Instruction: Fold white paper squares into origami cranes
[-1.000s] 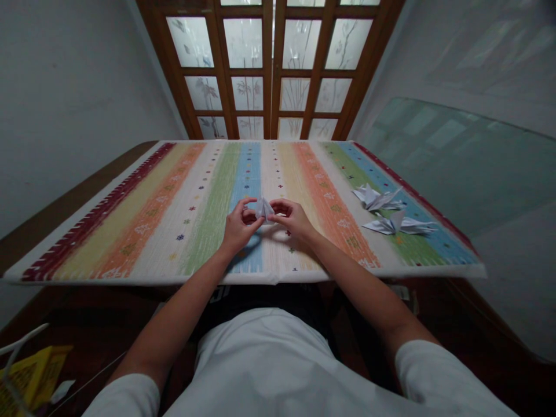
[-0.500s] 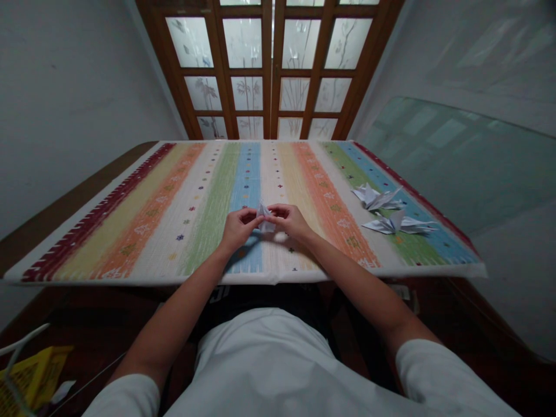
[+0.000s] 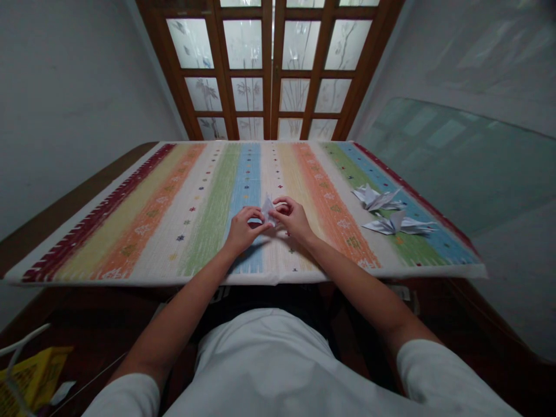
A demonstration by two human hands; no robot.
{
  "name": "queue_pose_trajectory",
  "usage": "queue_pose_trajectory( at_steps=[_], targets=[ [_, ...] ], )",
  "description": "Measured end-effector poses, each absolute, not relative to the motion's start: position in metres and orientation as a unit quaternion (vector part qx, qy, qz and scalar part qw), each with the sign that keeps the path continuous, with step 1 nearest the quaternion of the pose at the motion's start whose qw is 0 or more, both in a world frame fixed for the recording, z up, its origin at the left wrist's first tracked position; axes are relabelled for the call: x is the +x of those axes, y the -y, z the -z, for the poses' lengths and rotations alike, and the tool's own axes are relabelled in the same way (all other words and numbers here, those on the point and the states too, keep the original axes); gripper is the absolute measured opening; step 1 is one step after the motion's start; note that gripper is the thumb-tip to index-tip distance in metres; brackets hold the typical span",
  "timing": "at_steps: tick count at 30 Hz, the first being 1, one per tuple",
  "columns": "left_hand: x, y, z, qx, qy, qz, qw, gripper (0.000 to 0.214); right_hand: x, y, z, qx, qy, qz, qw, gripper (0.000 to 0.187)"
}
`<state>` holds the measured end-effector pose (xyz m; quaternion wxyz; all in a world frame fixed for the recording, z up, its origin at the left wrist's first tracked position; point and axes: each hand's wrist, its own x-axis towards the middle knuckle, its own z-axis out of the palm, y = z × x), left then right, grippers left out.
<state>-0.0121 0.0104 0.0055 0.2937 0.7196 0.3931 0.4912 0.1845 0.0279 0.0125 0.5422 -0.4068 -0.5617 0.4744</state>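
Note:
A small piece of folded white paper [image 3: 268,212] stands upright between my hands, with its pointed tip facing away from me. My left hand [image 3: 244,229] is closed on its left side, thumb along the lower edge. On the other side my right hand [image 3: 293,219] pinches the paper between thumb and fingers. Part of the paper is hidden behind the fingertips. Over to the right, two folded paper cranes [image 3: 377,198] [image 3: 398,223] lie one behind the other, their wings spread.
A striped, patterned cloth [image 3: 165,226] covers the table. Beyond its far edge stand wooden doors with glass panes [image 3: 271,75]. A pale green glass panel [image 3: 456,156] leans along the right wall. On the floor at lower left is a yellow crate [image 3: 37,373].
The folded paper has turned and shifted slightly right, showing more of its flat face. My right fingers have lifted a little, and my left hand has followed to the right.

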Motion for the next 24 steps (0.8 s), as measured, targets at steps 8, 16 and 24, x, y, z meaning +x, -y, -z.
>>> queue_pose_trajectory(
  at_steps=[8, 16, 24],
  targets=[
    [-0.0135, -0.0120, -0.0060, 0.676, -0.399, -0.524, 0.331, 0.031, 0.1838, -0.0262, -0.0127, -0.345, 0.531, -0.588, 0.503, 0.043],
    [-0.0138, -0.0117, -0.0060, 0.685, -0.379, -0.527, 0.332, 0.027, 0.1852, -0.0257, -0.0119, -0.333, 0.520, -0.616, 0.490, 0.043],
    [-0.0156, -0.0142, -0.0045, 0.700, -0.371, -0.533, 0.298, 0.017, 0.1888, -0.0276, -0.0121, -0.322, 0.531, -0.618, 0.482, 0.044]
  ],
)
